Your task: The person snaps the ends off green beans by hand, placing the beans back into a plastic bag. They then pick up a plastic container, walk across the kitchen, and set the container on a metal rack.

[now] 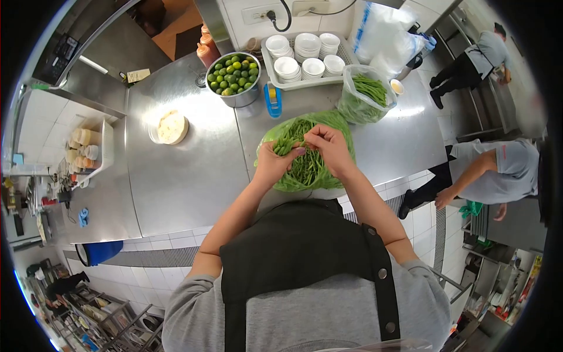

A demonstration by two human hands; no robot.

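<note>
My left hand (274, 162) is closed round a small bunch of green beans (285, 145), their ends poking out past the thumb. Close beside it, my right hand (329, 145) pinches at the tip of the bunch; whatever is between its fingertips is too small to make out. Both hands are over an open green plastic bag (343, 124) filled with more green beans. Behind it to the right, a clear plastic tub (356, 110) lined with a bag holds green beans too.
A metal pot of limes (234, 75), a blue tape dispenser (272, 101) and a crate of white bowls (311, 57) stand behind the bag. A round container (170, 128) sits left on the steel table (187, 182). Two people (492, 170) are at the right.
</note>
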